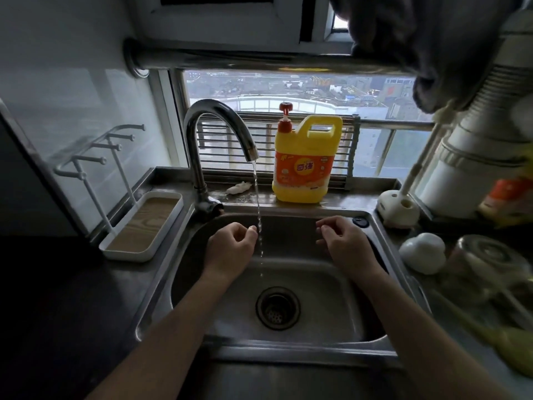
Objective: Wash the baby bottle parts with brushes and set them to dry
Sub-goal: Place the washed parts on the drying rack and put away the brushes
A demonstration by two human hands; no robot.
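Bottle parts: clear bottle (487, 264) and white dome cap (422, 252) lie on the counter right of the sink (161, 284), untouched.
Nearer hand: right hand (343, 241), loosely curled, empty.
Left hand (230, 245): empty, fingertips at the faucet (207, 131) stream.
Brush (415, 168): upright in holder, far right.
Label: yellow detergent jug (305, 160), Chinese characters, unread.

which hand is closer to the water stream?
The left hand: its fingers nearly touch the thin stream falling from the faucet. The right hand is held well off to the side.
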